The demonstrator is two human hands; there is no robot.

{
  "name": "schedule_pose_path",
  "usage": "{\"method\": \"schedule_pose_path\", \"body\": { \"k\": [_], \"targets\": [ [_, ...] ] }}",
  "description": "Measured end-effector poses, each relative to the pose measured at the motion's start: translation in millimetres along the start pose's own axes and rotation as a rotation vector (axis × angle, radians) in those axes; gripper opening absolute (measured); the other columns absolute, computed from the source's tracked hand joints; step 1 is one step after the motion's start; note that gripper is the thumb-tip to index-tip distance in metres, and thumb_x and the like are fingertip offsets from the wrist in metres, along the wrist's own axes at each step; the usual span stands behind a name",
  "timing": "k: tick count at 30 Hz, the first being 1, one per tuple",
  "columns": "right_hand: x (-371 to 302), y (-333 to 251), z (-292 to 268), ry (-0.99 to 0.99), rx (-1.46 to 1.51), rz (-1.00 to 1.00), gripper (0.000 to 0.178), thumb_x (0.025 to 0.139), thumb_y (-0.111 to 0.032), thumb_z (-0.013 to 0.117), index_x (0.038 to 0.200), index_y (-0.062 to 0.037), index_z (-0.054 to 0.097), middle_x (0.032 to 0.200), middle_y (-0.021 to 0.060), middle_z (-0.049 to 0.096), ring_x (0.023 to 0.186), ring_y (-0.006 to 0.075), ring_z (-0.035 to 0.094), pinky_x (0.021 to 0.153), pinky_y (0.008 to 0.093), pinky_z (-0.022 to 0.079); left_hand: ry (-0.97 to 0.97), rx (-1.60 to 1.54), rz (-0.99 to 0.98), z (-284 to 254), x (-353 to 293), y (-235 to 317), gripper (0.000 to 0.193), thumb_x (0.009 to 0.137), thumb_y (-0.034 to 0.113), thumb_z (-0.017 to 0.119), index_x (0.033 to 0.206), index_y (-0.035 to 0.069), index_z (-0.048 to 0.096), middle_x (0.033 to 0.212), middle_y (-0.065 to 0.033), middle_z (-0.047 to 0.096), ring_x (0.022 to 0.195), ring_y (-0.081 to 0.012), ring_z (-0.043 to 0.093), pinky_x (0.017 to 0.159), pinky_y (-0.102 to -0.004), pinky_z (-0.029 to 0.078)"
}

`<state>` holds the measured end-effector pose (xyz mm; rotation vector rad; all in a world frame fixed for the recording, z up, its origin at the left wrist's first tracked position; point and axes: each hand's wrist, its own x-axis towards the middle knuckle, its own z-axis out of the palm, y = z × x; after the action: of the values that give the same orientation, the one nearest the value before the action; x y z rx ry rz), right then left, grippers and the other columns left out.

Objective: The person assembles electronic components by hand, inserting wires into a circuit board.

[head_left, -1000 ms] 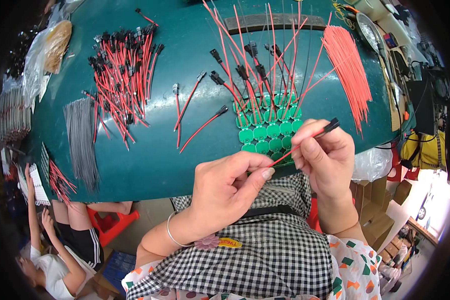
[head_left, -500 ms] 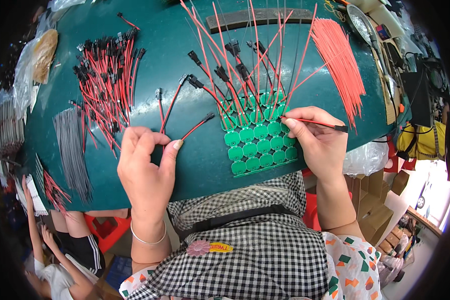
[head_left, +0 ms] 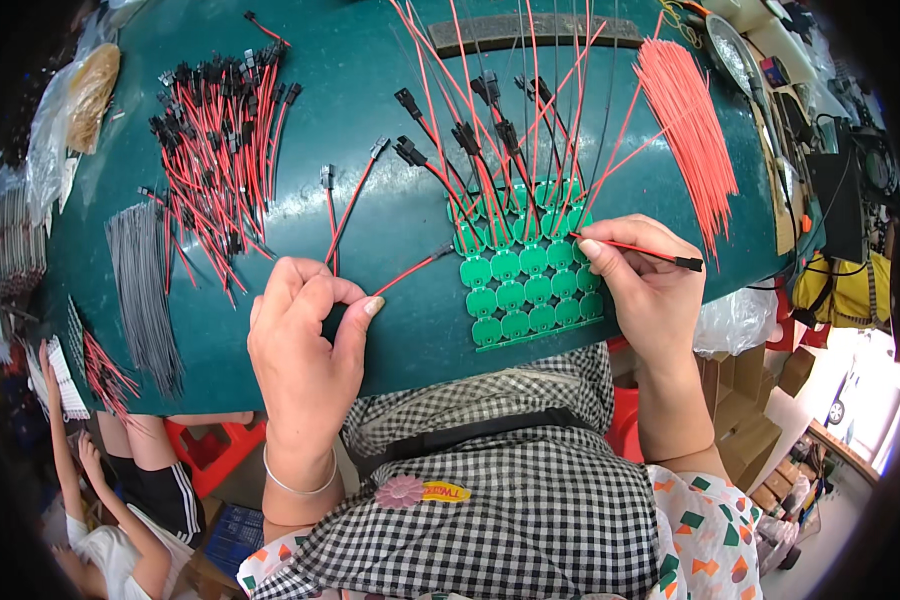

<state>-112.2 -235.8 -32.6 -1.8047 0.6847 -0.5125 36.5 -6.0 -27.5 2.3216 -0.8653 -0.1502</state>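
Observation:
My left hand [head_left: 310,340] is closed in a pinch on the end of a red-and-black wire lead [head_left: 410,268], whose black plug points toward the board. A green circuit board panel [head_left: 523,290] of rounded pieces lies in front of me. Several wire leads with black plugs [head_left: 410,150] and long red and dark wires rise from its far rows. My right hand [head_left: 650,290] pinches another red-and-black lead [head_left: 635,248]. Its wire tip is at the board's right edge, and its black plug sticks out to the right. Two loose plugged leads [head_left: 345,215] lie beyond my left hand.
Beyond the left hand lie a heap of plugged leads [head_left: 220,140] and a bundle of grey wires [head_left: 142,300]. Red wires [head_left: 685,140] are piled at the far right, near a dark bar [head_left: 535,33]. Another person [head_left: 130,500] sits at the left.
The whole view has shifted slightly, moving the board and piles a little right. The lead in my left hand has tilted lower. My right hand keeps its lead at the board's right edge.

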Motion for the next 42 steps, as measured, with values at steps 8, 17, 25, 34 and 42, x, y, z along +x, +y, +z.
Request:
{"method": "schedule_pose_path", "body": {
  "k": [8, 17, 25, 34, 42],
  "targets": [
    [1.7, 2.0, -1.2, -0.013, -0.014, -0.021, 0.008, 0.084, 0.007, 0.070, 0.091, 0.0043, 0.073, 0.084, 0.0060, 0.068, 0.069, 0.0066, 0.058, 0.059, 0.0208, 0.045, -0.017, 0.019, 0.017, -0.6, -2.1, 0.0, 0.017, 0.076, -0.006, 0.072, 0.084, -0.002, 0.058, 0.088, -0.0083, 0.051, 0.078, -0.0206, 0.051, 0.069, -0.0298, 0.043],
    [13.0, -4.2, -7.5, -0.085, -0.035, 0.127, 0.007, 0.083, 0.005, 0.072, 0.089, 0.0062, 0.071, 0.083, 0.0070, 0.071, 0.073, 0.0097, 0.066, 0.068, 0.0231, 0.054, 0.155, -0.717, -0.156, -17.7, -6.8, -20.4, 0.005, 0.101, 0.008, 0.054, 0.100, 0.003, 0.055, 0.094, -0.0076, 0.065, 0.074, -0.0058, 0.049, 0.069, -0.0191, 0.040],
    [12.0, -2.3, -0.1, -0.020, -0.321, -0.232, 0.008, 0.078, 0.004, 0.073, 0.085, 0.0009, 0.070, 0.076, 0.0096, 0.067, 0.062, 0.0194, 0.064, 0.058, 0.0286, 0.050, 0.212, -1.080, -0.068, -24.2, -7.1, -36.9, 0.018, 0.101, 0.011, 0.057, 0.115, 0.000, 0.054, 0.094, -0.0133, 0.067, 0.054, -0.0061, 0.039, 0.049, -0.0180, 0.031],
    [23.3, -8.0, 15.5, -0.037, -0.533, -0.374, 0.015, 0.077, 0.001, 0.077, 0.082, -0.0006, 0.063, 0.071, 0.0082, 0.064, 0.057, 0.0183, 0.061, 0.055, 0.0293, 0.047, 0.044, -1.227, -0.288, -1.7, -16.1, 16.9, 0.008, 0.097, 0.003, 0.060, 0.104, -0.001, 0.061, 0.087, -0.0086, 0.069, 0.058, -0.0083, 0.058, 0.048, -0.0204, 0.044],
    [4.6, -18.3, 10.3, -0.032, -0.066, -0.175, 0.022, 0.076, 0.002, 0.079, 0.095, 0.0014, 0.070, 0.076, 0.0023, 0.064, 0.064, 0.0067, 0.058, 0.056, 0.0200, 0.047, -0.360, -1.340, -0.365, 18.4, -13.5, 41.4, 0.014, 0.100, 0.006, 0.057, 0.110, -0.002, 0.061, 0.090, -0.0106, 0.069, 0.058, -0.0059, 0.052, 0.050, -0.0191, 0.039]
  ]
}}
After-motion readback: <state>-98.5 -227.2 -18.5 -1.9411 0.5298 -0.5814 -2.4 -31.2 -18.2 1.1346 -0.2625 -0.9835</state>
